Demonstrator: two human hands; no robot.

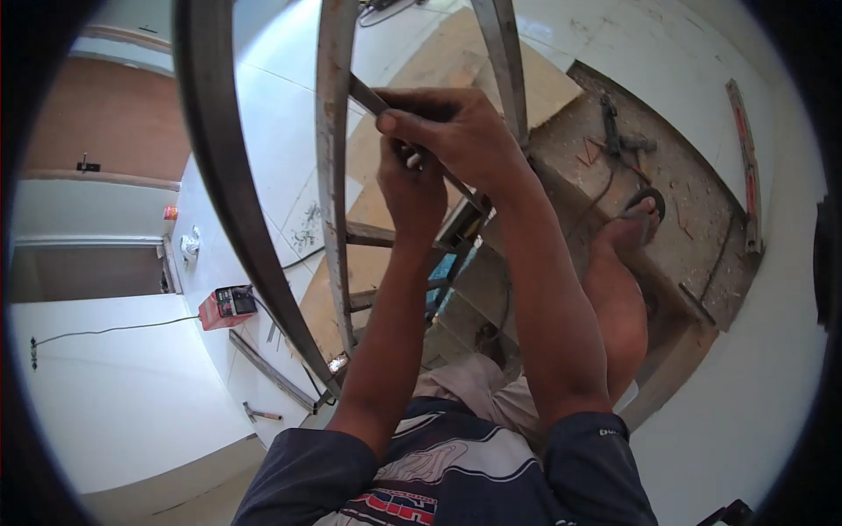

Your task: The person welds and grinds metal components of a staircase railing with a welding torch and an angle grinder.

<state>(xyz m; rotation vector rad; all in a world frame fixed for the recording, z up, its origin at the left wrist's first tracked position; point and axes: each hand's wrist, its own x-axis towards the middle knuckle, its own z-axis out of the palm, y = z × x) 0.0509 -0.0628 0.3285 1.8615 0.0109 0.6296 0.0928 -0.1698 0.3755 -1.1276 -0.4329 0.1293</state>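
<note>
In the upper middle of the head view, my left hand (412,188) is closed at a thin metal bar (368,95) with a small pale object showing between its fingers. My right hand (460,131) wraps over the same bar from the right, its thumb pressed along it. The bar slants down to the right from a rusty upright (333,131) of a metal frame. Another dark curved rail (228,175) of the frame stands further left, and a third upright (504,61) rises behind my right hand. Short crosspieces (370,235) join the frame below.
A red machine (226,307) with a cable sits on the white floor at left, near a hammer (261,413) and a loose metal bar (272,372). A power tool (609,123) and another hammer (638,145) lie on the dusty landing near my foot. A red level (744,162) lies further right.
</note>
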